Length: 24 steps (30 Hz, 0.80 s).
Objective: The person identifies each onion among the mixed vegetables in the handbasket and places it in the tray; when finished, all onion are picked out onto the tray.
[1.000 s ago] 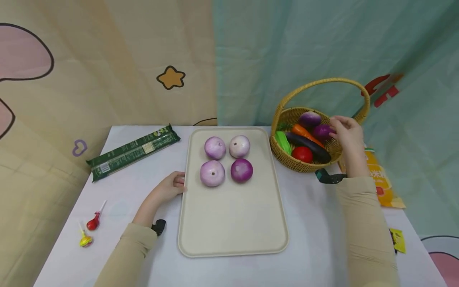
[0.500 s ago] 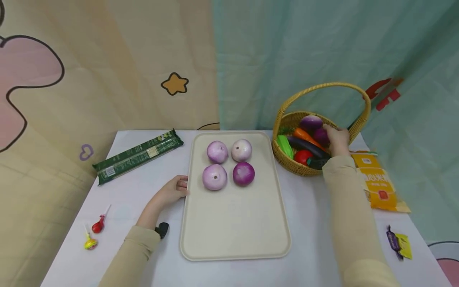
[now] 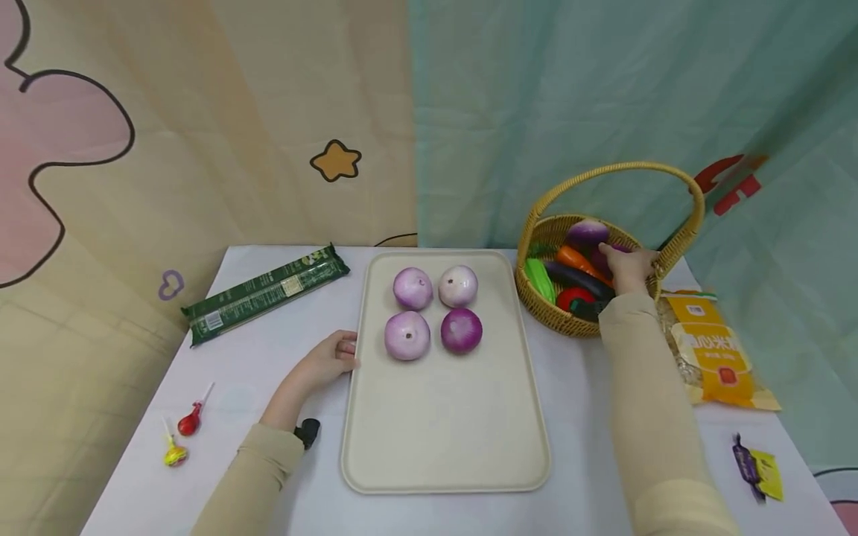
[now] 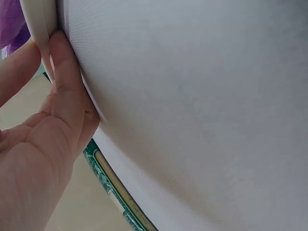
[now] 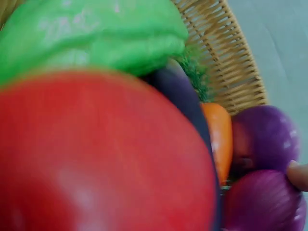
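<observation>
My left hand (image 3: 328,359) pinches the left rim of a beige tray (image 3: 445,432) between thumb and fingers, plainer in the left wrist view. On the tray's far half sit several onions, among them a dark purple onion (image 3: 461,330) and a pale onion (image 3: 459,286). My right hand (image 3: 631,269) is inside a wicker basket (image 3: 553,318), holding a purple onion (image 5: 262,202); its fingers are mostly hidden. Beside that onion lies another purple onion (image 3: 587,235). The basket also holds a carrot (image 3: 575,259), an eggplant (image 3: 576,278), a tomato (image 5: 106,154) and a green vegetable (image 3: 539,279).
The basket's tall handle (image 3: 620,167) arches over the right hand. A green packet (image 3: 268,294) lies at the back left, two lollipops (image 3: 190,421) at the front left. An orange-yellow food bag (image 3: 717,350) and small wrapped sweets (image 3: 757,469) are on the right.
My right hand has gone down and left into the basket, onto the purple onion. The left hand stays at the tray's rim. The head view has shifted slightly.
</observation>
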Available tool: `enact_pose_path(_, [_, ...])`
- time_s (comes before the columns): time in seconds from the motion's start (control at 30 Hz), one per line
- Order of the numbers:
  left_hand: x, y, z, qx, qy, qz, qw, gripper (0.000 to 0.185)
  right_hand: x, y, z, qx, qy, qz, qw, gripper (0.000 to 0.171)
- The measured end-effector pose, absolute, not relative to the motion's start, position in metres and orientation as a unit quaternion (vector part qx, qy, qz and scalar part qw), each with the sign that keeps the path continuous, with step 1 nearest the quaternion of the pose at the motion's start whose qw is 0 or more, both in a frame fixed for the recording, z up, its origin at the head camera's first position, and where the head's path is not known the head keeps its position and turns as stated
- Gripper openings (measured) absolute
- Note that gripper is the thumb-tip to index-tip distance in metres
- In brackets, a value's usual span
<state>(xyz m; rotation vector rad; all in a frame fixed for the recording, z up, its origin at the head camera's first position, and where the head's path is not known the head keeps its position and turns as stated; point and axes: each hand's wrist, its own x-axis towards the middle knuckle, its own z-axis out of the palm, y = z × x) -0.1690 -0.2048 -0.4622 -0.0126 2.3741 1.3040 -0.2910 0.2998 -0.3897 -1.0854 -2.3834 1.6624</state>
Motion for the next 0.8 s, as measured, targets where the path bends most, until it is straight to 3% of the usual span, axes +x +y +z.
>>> enact_pose_path(0.23, [-0.170, -0.205, -0.459, -0.003, 0.856, 0.469, 0.217, 0.055, -0.272, 0.294, -0.363, -0.313, -0.748, 0.585, -0.006, 0.105])
enact_pose_path(0.57, [-0.169, -0.206, -0.459, -0.003, 0.857, 0.467, 0.219, 0.054, -0.200, 0.230, -0.359, -0.153, -0.776, 0.611, 0.021, 0.085])
enact_pose_path(0.8, [-0.172, -0.204, -0.460, 0.005, 0.861, 0.458, 0.221, 0.054, -0.152, 0.164, -0.388, -0.024, -0.779, 0.623, -0.070, 0.079])
